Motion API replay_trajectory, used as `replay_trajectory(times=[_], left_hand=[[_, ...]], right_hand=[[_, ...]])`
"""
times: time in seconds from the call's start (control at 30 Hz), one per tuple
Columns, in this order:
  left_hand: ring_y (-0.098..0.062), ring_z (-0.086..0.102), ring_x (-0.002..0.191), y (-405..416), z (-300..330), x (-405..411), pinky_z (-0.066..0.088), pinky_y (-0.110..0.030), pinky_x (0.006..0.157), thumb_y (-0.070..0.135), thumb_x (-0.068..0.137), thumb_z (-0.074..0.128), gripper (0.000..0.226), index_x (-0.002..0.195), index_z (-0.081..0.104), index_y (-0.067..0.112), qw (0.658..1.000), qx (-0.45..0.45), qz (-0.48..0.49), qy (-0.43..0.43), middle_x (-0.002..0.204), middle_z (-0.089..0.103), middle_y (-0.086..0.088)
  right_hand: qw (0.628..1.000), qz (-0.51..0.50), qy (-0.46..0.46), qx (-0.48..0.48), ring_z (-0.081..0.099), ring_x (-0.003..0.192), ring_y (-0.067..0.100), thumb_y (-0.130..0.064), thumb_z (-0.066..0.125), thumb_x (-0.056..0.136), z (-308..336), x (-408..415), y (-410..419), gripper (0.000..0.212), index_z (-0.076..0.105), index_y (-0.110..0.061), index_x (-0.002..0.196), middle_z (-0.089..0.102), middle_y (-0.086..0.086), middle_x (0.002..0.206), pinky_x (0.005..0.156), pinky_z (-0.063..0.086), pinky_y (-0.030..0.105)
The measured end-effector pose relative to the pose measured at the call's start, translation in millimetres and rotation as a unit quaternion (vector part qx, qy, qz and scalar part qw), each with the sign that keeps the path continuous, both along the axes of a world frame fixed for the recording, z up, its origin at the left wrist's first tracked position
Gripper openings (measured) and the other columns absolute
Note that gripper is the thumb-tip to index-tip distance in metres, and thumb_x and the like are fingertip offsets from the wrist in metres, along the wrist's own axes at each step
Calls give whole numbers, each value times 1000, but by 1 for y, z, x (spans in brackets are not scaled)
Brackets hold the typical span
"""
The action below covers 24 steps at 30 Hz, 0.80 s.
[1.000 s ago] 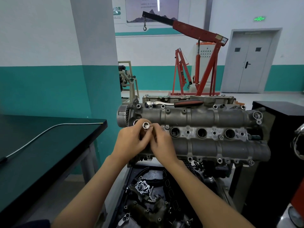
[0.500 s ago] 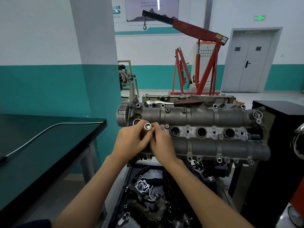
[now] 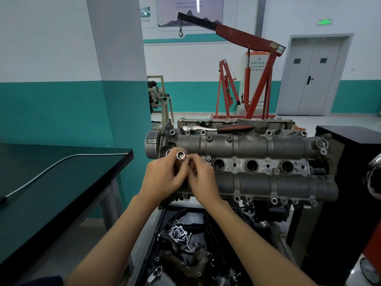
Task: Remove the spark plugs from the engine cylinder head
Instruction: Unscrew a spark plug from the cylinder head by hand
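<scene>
Both forearms are bare from elbow to wrist, with no sleeves, watch or bands on them. The left hand [image 3: 162, 178] and the right hand [image 3: 203, 182] wear no gloves or rings. A dark navy garment edge [image 3: 41, 281] shows at the bottom left corner.

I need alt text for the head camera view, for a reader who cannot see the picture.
Two bare hands, left hand and right hand, hold a silver socket over the left end of a grey engine cylinder head, beside three open plug wells. A ratchet lies on the head's far edge; a red engine crane stands behind.
</scene>
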State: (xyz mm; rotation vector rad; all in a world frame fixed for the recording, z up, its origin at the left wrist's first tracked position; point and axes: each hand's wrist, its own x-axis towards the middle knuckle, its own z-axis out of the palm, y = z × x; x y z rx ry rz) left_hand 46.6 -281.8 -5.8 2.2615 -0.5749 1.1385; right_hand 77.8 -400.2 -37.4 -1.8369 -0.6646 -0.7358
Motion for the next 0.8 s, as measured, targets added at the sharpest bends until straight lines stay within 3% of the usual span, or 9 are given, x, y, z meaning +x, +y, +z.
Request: replay_trajectory(times=[0.1,0.17,0.27,0.37,0.5,0.63,0.73,0.8], left_hand=[[-18,52,43,1,-2,3,40,-32,43,32,91,53,27,84,54,6,1000,-8,20,-2,51,54,1],[-23,52,44,-1,-2,5,37,-34,43,28,89,62,29,75,45,9,999,-27,28,-4,51,53,-4],[-21,48,43,-2,-1,5,37,-35,42,32,84,67,36,70,40,13,999,-32,28,-9,49,51,-4],[-13,48,42,-1,-3,4,37,-28,42,39,84,65,33,75,47,12,999,-38,12,-9,50,51,3],[-6,46,42,1,-2,0,33,-17,43,42,87,48,29,92,56,14,999,-28,-20,-8,48,47,9],[-11,48,42,1,-2,2,39,-30,42,39,89,50,31,84,57,9,1000,-27,-8,-9,50,53,2],[-16,48,43,0,-2,5,38,-32,42,27,89,63,26,77,53,6,999,-41,13,-13,51,53,-1],[-18,50,44,-2,-2,5,39,-34,42,26,87,65,28,74,53,5,998,-52,15,-12,52,54,-3]], right_hand=[[999,-5,-20,-40,60,76,9,-10,48,93,0,-2,0,22,58,-14,113,67,-1,89,67,45,21],[999,-18,-12,-42,57,71,5,-12,50,92,-1,0,0,25,55,-14,116,64,-6,84,64,42,18],[999,-34,18,-11,46,55,-2,-14,58,87,-2,2,1,14,55,-14,101,48,-16,63,52,32,11],[1000,-20,9,-4,46,55,0,-11,55,89,-2,2,-1,3,53,-10,87,47,-12,61,50,32,15],[1000,25,-7,-11,59,74,5,-12,48,94,-1,-1,-3,15,60,-13,104,64,-4,82,64,47,24],[999,17,-25,-33,61,84,8,-12,45,95,0,-1,-2,24,60,-16,114,67,-3,95,71,45,18],[999,2,-25,-29,57,75,0,-12,49,93,-1,0,0,26,59,-16,117,66,-6,89,67,38,8],[1000,-17,-11,-18,49,62,-2,-16,57,89,-1,1,1,25,59,-19,114,56,-13,70,58,36,8]])
